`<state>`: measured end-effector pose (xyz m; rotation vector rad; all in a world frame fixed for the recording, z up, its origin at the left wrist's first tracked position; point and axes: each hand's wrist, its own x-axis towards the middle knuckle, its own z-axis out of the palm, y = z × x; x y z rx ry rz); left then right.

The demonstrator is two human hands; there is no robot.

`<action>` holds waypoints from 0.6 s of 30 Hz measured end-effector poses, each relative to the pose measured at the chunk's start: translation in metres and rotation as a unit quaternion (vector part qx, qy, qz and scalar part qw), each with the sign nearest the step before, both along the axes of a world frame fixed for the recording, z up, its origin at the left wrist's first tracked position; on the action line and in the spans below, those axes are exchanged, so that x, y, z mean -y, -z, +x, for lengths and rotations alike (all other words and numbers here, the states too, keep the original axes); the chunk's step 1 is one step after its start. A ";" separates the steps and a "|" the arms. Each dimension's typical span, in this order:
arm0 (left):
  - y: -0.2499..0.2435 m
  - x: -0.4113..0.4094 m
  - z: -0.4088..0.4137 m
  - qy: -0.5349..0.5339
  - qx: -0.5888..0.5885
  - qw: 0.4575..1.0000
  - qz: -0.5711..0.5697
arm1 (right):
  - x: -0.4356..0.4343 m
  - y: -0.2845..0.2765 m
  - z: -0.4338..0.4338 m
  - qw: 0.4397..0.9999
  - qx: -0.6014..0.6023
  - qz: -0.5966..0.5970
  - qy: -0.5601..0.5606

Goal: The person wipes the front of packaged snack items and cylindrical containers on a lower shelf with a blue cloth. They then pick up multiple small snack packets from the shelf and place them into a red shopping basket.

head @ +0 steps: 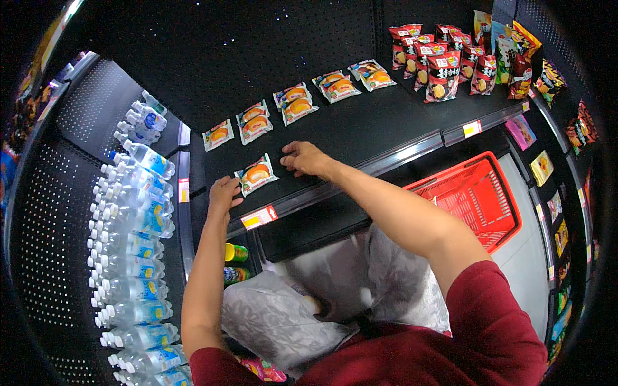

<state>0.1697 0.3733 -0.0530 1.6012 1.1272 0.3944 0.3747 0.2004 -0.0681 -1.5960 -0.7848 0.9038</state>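
A packaged bread bun [256, 174] lies near the front edge of the black shelf [367, 125]. My left hand [225, 196] is at its left side, fingertips at or just beside the wrapper; whether they touch it is unclear. To the right of that pack, my right hand [305, 158] hovers over or rests on the shelf with bent fingers and nothing in it. Behind the hands, more wrapped buns stand in a row of small groups: a single pack [218, 135] at the left, then overlapping packs [254, 123], [296, 105] packs further right, and others [372, 75] beyond.
Red snack bags [443, 76] stand at the shelf's right end. Clear drink bottles [140, 246] with white caps line the left side. A red plastic shopping basket [475, 202] is on the floor at right. Price tags [259, 218] run along the shelf's front rail.
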 end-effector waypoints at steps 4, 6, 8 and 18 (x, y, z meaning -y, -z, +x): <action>0.001 0.010 0.009 0.017 0.029 0.997 -0.066 | -0.018 0.001 -0.013 0.996 -0.091 0.011 -0.011; -0.005 0.019 0.015 0.032 0.069 0.991 -0.114 | -0.020 -0.004 -0.017 0.994 -0.106 0.013 0.003; -0.014 0.028 0.021 0.041 0.102 0.983 -0.149 | -0.018 -0.009 -0.011 0.995 -0.102 -0.007 -0.009; -0.032 0.065 0.024 0.116 0.314 0.918 -0.212 | 0.037 -0.059 0.004 0.971 -0.197 0.078 -0.106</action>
